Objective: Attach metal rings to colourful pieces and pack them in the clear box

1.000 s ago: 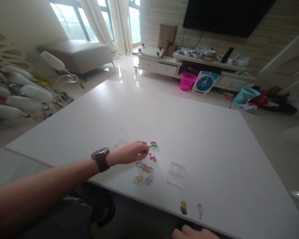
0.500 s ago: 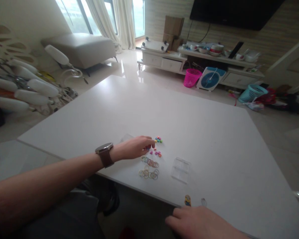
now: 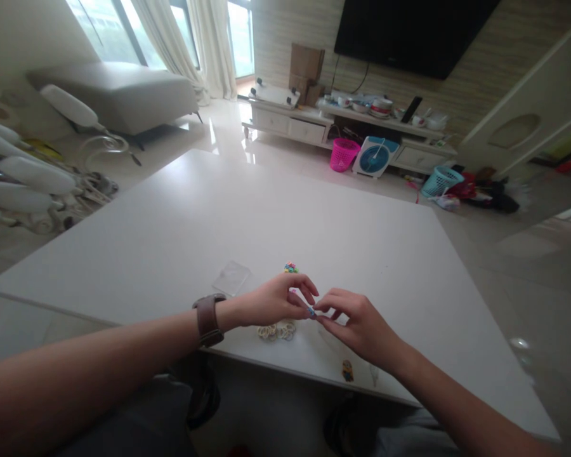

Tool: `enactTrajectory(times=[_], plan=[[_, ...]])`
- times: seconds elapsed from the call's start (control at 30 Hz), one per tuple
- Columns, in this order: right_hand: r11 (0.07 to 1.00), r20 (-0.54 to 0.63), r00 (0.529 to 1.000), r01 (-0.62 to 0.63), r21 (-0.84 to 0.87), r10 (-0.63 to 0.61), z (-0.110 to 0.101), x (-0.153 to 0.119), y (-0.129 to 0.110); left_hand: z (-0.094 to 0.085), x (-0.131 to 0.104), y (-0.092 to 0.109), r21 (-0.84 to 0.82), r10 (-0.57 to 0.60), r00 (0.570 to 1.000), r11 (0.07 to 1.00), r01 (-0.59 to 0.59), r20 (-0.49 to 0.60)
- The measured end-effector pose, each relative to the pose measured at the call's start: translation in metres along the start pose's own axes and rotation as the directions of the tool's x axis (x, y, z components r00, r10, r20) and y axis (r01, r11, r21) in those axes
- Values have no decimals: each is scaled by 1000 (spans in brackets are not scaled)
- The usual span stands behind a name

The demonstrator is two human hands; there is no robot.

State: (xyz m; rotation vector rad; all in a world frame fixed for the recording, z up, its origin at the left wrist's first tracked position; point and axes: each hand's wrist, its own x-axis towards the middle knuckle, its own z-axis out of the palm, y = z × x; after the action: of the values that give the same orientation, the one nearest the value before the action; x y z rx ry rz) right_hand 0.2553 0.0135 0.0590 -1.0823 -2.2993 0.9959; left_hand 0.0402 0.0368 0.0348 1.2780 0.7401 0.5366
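Note:
My left hand (image 3: pixel 285 298), with a watch (image 3: pixel 210 319) on the wrist, is over the near part of the white table. Between its thumb and fingers is a small blue piece (image 3: pixel 311 311). My right hand (image 3: pixel 352 317) meets it there, its fingertips pinched at the same piece. Beyond my left hand lies a small pile of colourful pieces (image 3: pixel 291 267). Pale rings (image 3: pixel 276 331) lie just on the near side of it. A yellow minion figure (image 3: pixel 347 370) sits near the table's front edge. My right hand covers most of the clear divided box.
A clear flat lid (image 3: pixel 232 278) lies left of the pile on the white table (image 3: pixel 342 222). On the floor beyond are a pink basket (image 3: pixel 344 154), a blue fan (image 3: pixel 375 157) and a teal basket (image 3: pixel 440 181). White lamp-like shapes (image 3: pixel 38 174) stand at the left.
My right hand has come up from the front edge to meet my left hand. My left hand has moved right and nearer, and now shows a small blue piece. The view has turned right.

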Motion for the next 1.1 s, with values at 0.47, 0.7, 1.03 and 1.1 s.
enactTrajectory(times=[0.47, 0.7, 1.03, 1.1], plan=[[999, -17, 1000, 6, -36, -7, 3, 8, -1, 10, -2, 2, -191, -111, 989, 977, 92, -94], [995, -171, 980, -94, 41, 100, 4, 7, 0, 12, -4, 7, -347, -147, 987, 930, 117, -61], [993, -89, 989, 119, 16, -117, 3, 8, -1, -2, -5, 0, -246, -85, 993, 964, 103, 81], [992, -52, 991, 128, 12, -127, 1, 8, 3, -4, -4, 0, -211, -92, 987, 970, 119, 132]])
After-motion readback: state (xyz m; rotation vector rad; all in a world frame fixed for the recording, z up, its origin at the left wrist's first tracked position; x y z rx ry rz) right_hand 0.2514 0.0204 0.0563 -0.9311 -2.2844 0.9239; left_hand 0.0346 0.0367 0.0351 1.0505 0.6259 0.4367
